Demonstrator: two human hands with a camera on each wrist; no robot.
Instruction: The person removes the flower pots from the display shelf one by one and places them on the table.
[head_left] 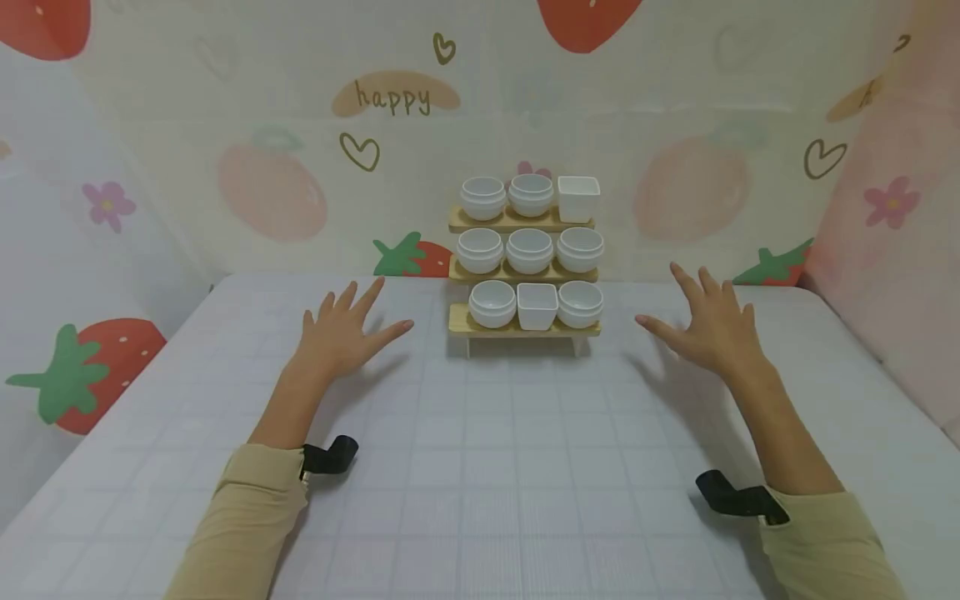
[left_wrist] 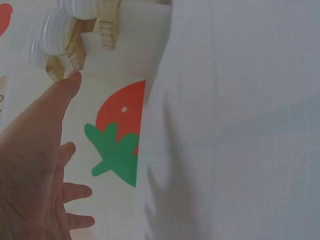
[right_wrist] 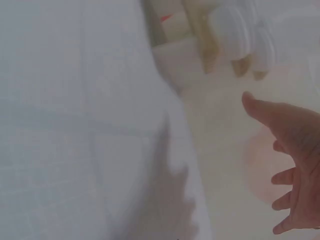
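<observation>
A three-tier wooden stand (head_left: 525, 330) stands toward the back of the table, with white cups in rows on each tier. Most are round, like the round cup (head_left: 492, 303) at the lower left. A square cup (head_left: 537, 307) sits mid-row on the lowest tier, another square cup (head_left: 578, 198) at the top right. Left of the stand, my left hand (head_left: 337, 333) is spread above the table, holding nothing. On the other side my right hand (head_left: 708, 325) is likewise spread and apart from the stand. Both wrist views show bare fingers with the stand's edge beyond the thumb.
A pale checked cloth covers the table (head_left: 510, 467). Behind it hangs a backdrop (head_left: 525, 125) printed with strawberries, hearts and the word "happy". A pink printed side wall (head_left: 900, 267) rises at the right. Black wrist cameras sit at both sleeve cuffs.
</observation>
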